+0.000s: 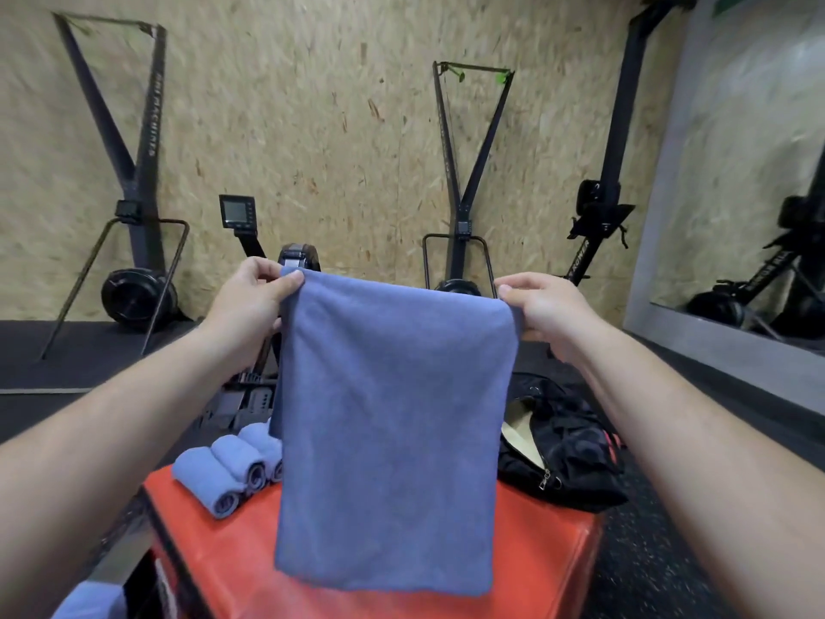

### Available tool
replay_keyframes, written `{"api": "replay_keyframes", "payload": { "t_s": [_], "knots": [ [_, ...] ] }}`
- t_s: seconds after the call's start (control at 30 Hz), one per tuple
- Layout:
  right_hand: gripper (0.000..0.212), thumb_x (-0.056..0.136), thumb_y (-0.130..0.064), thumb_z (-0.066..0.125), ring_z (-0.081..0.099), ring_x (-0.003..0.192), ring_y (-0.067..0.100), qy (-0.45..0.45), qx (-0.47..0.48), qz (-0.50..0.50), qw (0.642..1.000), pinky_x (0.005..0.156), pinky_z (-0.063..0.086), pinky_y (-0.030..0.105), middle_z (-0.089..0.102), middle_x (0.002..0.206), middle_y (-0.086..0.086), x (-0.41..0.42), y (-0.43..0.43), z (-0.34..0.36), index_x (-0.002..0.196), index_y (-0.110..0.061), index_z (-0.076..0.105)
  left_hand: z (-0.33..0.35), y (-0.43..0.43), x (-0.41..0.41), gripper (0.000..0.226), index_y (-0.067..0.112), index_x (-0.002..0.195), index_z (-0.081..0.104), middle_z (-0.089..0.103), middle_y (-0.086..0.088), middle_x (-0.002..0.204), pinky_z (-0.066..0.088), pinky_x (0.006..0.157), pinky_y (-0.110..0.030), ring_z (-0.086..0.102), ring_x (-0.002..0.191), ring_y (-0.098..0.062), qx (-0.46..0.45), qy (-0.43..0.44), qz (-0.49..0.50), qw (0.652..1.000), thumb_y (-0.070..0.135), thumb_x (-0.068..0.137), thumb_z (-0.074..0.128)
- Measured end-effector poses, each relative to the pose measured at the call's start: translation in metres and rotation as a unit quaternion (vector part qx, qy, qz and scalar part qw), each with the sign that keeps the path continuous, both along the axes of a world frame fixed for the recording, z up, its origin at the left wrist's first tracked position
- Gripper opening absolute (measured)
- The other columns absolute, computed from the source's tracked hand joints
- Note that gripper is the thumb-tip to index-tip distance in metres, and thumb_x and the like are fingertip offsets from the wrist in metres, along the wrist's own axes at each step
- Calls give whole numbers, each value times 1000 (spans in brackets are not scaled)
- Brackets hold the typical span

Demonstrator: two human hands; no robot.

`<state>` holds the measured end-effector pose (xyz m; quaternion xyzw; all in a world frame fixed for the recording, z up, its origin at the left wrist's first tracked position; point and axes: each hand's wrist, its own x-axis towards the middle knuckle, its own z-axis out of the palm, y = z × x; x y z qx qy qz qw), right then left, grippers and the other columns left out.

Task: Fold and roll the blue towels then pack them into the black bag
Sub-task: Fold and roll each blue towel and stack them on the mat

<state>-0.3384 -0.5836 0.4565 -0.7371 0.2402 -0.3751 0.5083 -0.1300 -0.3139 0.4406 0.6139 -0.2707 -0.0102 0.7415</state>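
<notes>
Right now the left grip (254,292) and right grip (540,306) each pinch a top corner of the blue towel (393,431), which hangs over the red box (214,565). I'd level both corners, then lay it flat to roll tightly. Rolled towels (232,471) lie at nine o'clock, the black bag (562,453) at three.

Bare forearms; bare left grip (250,297), bare right grip (542,310).
</notes>
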Motion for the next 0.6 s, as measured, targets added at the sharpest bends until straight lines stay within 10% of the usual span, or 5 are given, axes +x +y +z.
{"api": "replay_keyframes", "payload": {
  "t_s": [0.17,0.33,0.47,0.6],
  "knots": [
    [15,95,-18,67,69,81,17,21,107,102,989,74,57,35,73,95,3,-11,14,4,110,-15,69,4,10,-6,18,27,89,52,59,-4,95,41,64,-35,51,77,-19,66,-29,102,992,30,92,70],
    [37,81,13,68,71,99,16,22,57,189,980,94,55,29,71,115,13,-31,23,-6,112,-9,73,11,29,-27,13,13,103,62,64,-4,89,46,63,-24,60,68,-12,18,67,-84,994,5,93,65],
    [29,79,3,76,69,90,24,26,-32,100,994,102,51,51,75,103,15,-46,26,-8,96,-20,80,7,47,-37,18,10,107,71,70,-13,102,45,70,-23,61,81,-15,79,-30,-34,996,4,90,69],
    [20,84,-5,77,71,81,23,6,-57,84,995,90,59,47,77,94,11,-58,28,-1,96,-21,79,2,54,-43,3,23,95,72,73,-5,84,34,46,-21,48,62,-19,139,-154,63,976,22,94,69]
  ]
}}
